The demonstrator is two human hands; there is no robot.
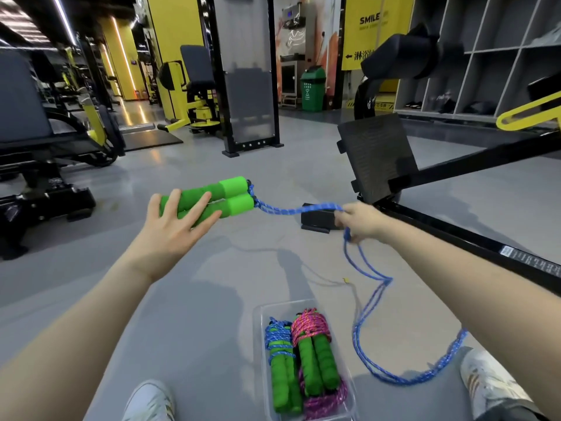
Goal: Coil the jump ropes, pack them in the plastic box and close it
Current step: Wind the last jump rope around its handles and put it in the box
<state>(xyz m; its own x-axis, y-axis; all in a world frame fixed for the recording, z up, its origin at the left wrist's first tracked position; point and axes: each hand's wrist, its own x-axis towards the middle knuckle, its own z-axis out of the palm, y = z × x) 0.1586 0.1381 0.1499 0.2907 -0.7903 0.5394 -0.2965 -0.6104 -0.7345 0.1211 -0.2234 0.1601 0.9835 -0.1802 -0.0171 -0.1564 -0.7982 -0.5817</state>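
The left hand [179,220] is raised with its back to the camera, the fingers spread and nearly straight. They lie across the near ends of two green foam handles [233,196], which sit side by side on the palm side of the hand and are carried there. The handles stick out past the thumb side, toward the other hand.

From their far ends a blue rope [291,210] runs as a doubled strand across the gap to the right hand [361,221]. That hand is level with the left and well apart from it, and its fingers are curled round the rope, pinching it. Below the right hand the strands drop, kink, then sweep in a loose loop over the grey floor [212,299] down beside the right forearm, ending near a white shoe [485,381].

Below both hands, nearer the person and closer under the right forearm than the left, a clear plastic box [257,335] stands open on the floor. Two bundles lie in it, touching: a blue-wound rope [277,338] on the side toward the left hand and a pink-wound rope [309,326] beside it, each with green handles. A second white shoe [148,399] shows under the left forearm.

Just beyond the right hand stands a black machine frame [455,238].
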